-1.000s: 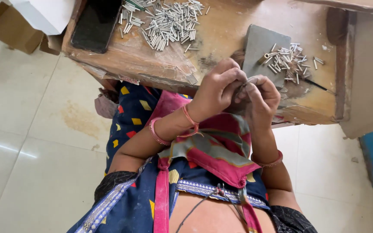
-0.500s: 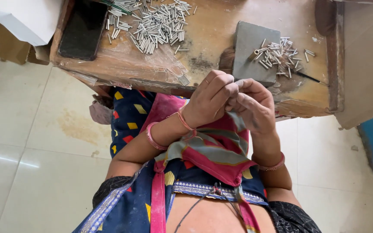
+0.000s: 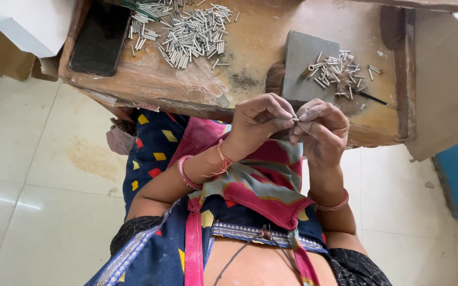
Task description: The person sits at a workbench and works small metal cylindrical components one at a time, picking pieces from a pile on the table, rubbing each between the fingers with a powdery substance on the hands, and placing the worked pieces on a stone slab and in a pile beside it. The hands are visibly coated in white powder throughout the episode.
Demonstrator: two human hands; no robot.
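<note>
Metal tube point(image 3: 294, 119), tiny and mostly hidden, is sitting pinched between both sets of fingertips: left hand point(image 3: 259, 119) and right hand point(image 3: 319, 127) are gripping it above the wooden surface's point(image 3: 261, 42) near edge.

Both hands point(image 3: 292, 124) pinch a small metal tube point(image 3: 294, 119) over the wooden workbench point(image 3: 261, 37).

Left hand point(image 3: 261, 119) and right hand point(image 3: 319, 127) together, fingertips pinched, wrists bent inward.
</note>
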